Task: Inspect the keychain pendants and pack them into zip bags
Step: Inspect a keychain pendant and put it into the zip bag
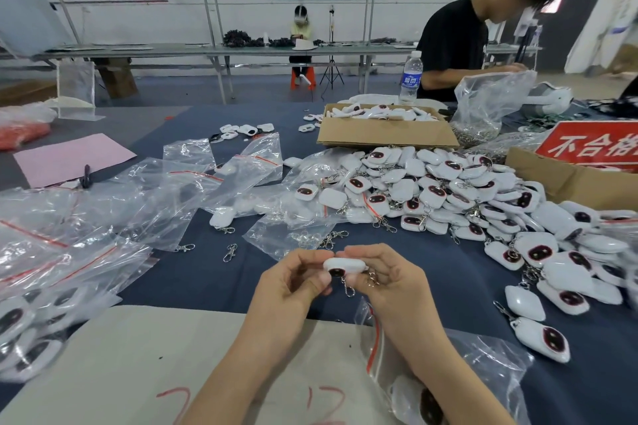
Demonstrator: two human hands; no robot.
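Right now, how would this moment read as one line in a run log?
step: inspecting | left hand: holds keychain pendant | right hand: holds same pendant, clasp dangling | zip bag: by right forearm

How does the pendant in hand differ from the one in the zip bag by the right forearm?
The held pendant is pinched between left hand and right hand, off the table; the bagged pendant lies on the table inside a zip bag, partly hidden by the right forearm. The held pendant's clasp hangs free below it; the bagged pendant's clasp is not visible. Both are white with a dark face.
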